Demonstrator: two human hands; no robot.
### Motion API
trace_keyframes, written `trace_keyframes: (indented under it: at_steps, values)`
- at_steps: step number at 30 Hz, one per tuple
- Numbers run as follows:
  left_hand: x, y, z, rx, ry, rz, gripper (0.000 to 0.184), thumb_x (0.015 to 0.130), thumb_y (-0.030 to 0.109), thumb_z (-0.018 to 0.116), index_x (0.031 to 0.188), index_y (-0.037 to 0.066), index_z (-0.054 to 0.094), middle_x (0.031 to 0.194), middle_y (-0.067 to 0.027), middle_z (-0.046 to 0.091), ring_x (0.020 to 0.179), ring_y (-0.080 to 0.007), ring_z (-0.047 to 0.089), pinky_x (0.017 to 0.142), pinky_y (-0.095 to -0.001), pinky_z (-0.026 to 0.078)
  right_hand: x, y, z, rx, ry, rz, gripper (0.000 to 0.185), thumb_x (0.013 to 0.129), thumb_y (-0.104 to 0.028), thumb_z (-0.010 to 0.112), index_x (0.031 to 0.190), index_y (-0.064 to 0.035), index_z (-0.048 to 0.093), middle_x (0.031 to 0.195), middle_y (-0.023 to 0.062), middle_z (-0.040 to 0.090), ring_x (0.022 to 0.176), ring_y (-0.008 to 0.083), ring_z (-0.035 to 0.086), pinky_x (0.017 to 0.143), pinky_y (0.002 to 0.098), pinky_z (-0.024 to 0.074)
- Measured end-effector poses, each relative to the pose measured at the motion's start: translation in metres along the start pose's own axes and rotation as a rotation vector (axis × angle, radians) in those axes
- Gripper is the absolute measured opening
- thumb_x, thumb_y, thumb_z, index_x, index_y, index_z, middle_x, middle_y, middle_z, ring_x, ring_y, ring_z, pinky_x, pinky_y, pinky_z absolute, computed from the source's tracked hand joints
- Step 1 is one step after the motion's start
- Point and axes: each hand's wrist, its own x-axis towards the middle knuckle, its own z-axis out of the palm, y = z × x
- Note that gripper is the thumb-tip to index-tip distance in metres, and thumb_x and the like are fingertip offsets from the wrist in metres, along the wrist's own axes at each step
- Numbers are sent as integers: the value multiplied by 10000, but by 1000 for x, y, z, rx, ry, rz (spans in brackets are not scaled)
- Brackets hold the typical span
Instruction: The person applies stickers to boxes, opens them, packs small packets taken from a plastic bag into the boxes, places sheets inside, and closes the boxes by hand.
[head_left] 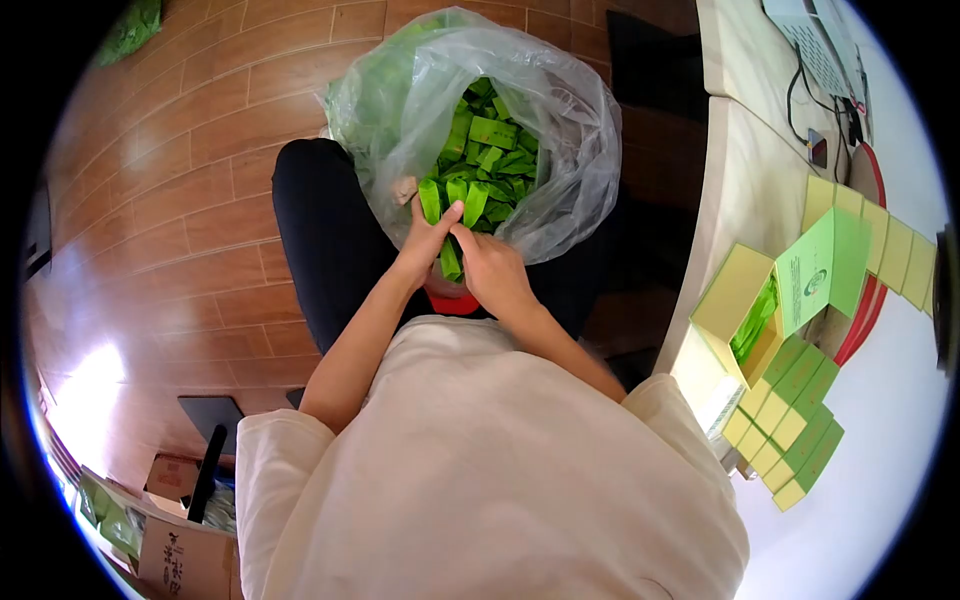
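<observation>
A big clear plastic bag [585, 120] stands open between my knees, with many small green packets [493, 132] heaped inside. Over the bag's near edge, my left hand [426, 242] and my right hand [492, 272] are close together, thumbs almost touching. Both are closed around a few bright green packets [456, 190], whose upper ends fan out above the thumbs. One more green end shows below, between the palms. Most of the fingers are hidden beneath the packets and hands.
To the right, a pale table [735, 180] bears an open green-and-cream box [735, 285] with green packets inside. Small boxes [785, 400] are stacked beside it. Cardboard boxes [185, 560] stand at lower left on the brown tiled floor [190, 210].
</observation>
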Motion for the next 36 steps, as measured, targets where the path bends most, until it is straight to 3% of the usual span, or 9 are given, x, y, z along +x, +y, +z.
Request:
trace_keyframes:
  at_steps: [6,7,10,15,17,18,25,28,36]
  values:
    - [-4,14,-17,-422,-118,-354,418,931,379,517,1236,93,497,1066,-91,619,994,-232,596,872,-385,482,-20,-6,-32,325,126,390,642,846,36,485,1428,-81,243,862,187,651,686,364,625,627,382,502]
    - [-6,20,-18,-416,-130,-354,418,931,379,517,1236,93,497,1066,-91,619,994,-232,596,872,-385,482,-21,-4,-44,413,135,514,563,826,75,471,1365,-60,378,962,170,669,822,301,667,726,325,510]
    - [-14,35,-13,-594,-206,-421,486,935,418,496,1281,77,484,1193,-121,598,1035,-257,600,906,-400,480,-26,21,-61,693,203,333,328,821,138,446,1023,-12,656,1132,116,646,1146,228,566,990,309,405]
    - [-37,41,4,-476,-383,-519,520,951,436,453,1308,57,466,1181,-151,592,1078,-294,588,906,-414,492,-24,25,-70,858,284,99,354,789,157,455,922,-48,712,1311,138,533,1313,300,386,1070,362,303]
    - [-45,38,11,-612,-757,-597,571,932,487,464,1327,74,449,1193,-194,582,1058,-296,594,846,-407,520,-23,18,-69,585,207,-20,370,773,128,478,911,-102,733,1371,121,482,1327,309,355,1069,371,298]
    - [-56,45,20,-560,-601,-615,595,928,507,456,1350,90,414,1211,-201,566,1061,-321,589,811,-418,538,-23,17,-66,556,167,8,371,767,103,486,877,-135,749,1423,100,426,1335,317,330,1067,374,294]
    - [-79,57,31,-170,-474,-303,662,921,395,552,1411,117,204,1260,-173,481,1089,-291,556,865,-395,506,-42,14,-73,396,166,103,379,863,-28,523,1217,-134,605,1256,122,534,1162,263,501,969,343,397]
    - [-93,43,38,380,-334,83,617,983,365,429,1440,121,94,1392,-122,310,1284,-210,330,1039,-347,316,-49,-2,-74,1002,-64,447,544,964,-309,507,1439,-126,314,967,39,532,693,91,519,590,227,432]
    - [-141,33,22,409,-334,-83,526,986,321,430,1394,124,162,1313,-130,369,1232,-210,364,1039,-324,289,-86,-18,-47,1272,-83,572,373,949,-279,527,1266,-98,447,1028,97,592,850,140,561,699,284,471]
